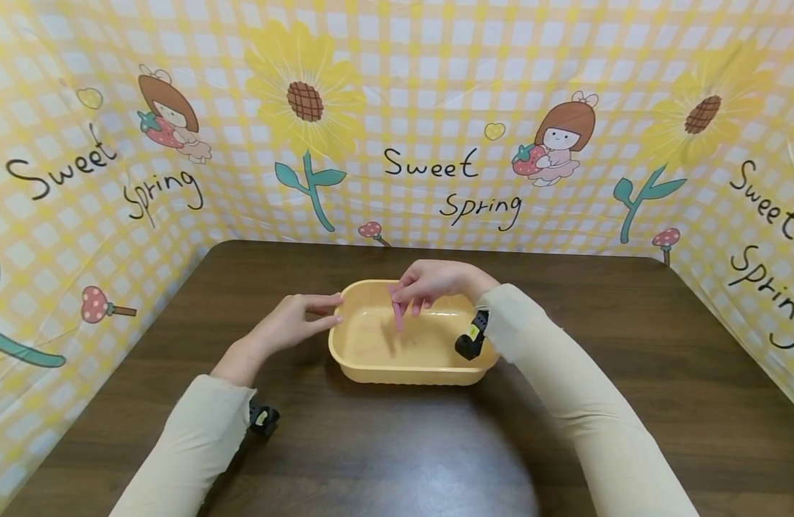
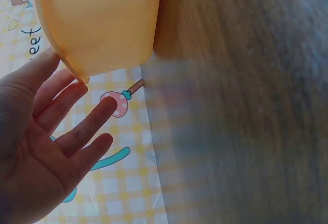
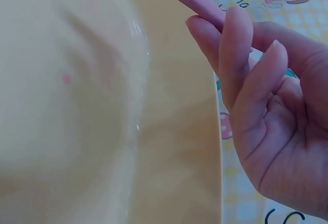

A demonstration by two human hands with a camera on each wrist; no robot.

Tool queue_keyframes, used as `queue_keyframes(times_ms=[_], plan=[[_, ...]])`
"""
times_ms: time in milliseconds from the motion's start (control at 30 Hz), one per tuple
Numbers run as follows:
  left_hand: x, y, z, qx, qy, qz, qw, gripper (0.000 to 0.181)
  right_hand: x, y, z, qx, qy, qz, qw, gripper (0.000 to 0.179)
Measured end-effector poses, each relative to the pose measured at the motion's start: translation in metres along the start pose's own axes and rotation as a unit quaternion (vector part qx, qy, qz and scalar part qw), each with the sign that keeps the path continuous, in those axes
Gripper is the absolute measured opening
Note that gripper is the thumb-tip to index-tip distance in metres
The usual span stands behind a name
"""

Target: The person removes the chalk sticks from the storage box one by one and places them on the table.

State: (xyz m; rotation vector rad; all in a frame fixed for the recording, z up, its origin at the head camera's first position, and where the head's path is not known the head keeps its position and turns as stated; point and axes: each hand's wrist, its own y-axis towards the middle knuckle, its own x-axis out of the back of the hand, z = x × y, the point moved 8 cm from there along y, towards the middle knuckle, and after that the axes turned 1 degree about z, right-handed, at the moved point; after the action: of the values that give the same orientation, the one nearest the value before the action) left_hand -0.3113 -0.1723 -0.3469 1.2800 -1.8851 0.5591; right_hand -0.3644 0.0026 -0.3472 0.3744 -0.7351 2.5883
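Observation:
A yellow plastic basin (image 1: 413,376) with rounded corners stands on the dark wooden table. Over it my right hand (image 1: 429,281) pinches a slim pink stick (image 1: 398,317) that looks like chalk, its lower end pointing down into the basin. In the right wrist view the stick (image 3: 197,1) shows a flat round end, and the other fingers curl loosely beside it. My left hand (image 1: 296,319) touches the basin's left end with thumb and fingertips, the fingers nearly straight. The left wrist view shows the lower fingers (image 2: 84,126) spread apart from the basin's rim.
Inside the basin, a small pink spot (image 3: 66,79) shows on the floor; whether it is a mark or a loose bit I cannot tell. A yellow checked cloth (image 1: 423,93) with printed flowers and lettering hangs round the table (image 1: 345,452) at the back and sides.

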Motion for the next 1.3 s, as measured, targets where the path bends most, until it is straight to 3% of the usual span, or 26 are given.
queue_keyframes(times_ms=[233, 467, 633, 933, 1300], plan=[[0.001, -0.001, -0.001, 0.002, -0.001, 0.001, 1.0, 0.049, 0.009, -0.016, -0.007, -0.009, 0.015, -0.02, 0.9997, 0.026], [0.001, -0.001, -0.003, -0.017, 0.004, -0.006, 0.9998, 0.053, 0.014, -0.035, -0.011, -0.007, 0.03, -0.032, 0.999, 0.026], [0.001, -0.001, 0.0, -0.004, -0.006, 0.001, 1.0, 0.05, 0.017, -0.048, -0.015, 0.004, 0.037, -0.027, 0.999, 0.027], [0.0, 0.0, 0.001, 0.0, -0.009, 0.003, 1.0, 0.048, 0.022, -0.07, -0.032, -0.003, 0.051, -0.052, 0.9973, 0.026], [-0.001, 0.0, 0.0, -0.006, -0.01, 0.001, 0.9999, 0.049, 0.026, -0.101, -0.053, 0.02, 0.076, -0.071, 0.9944, 0.027]])
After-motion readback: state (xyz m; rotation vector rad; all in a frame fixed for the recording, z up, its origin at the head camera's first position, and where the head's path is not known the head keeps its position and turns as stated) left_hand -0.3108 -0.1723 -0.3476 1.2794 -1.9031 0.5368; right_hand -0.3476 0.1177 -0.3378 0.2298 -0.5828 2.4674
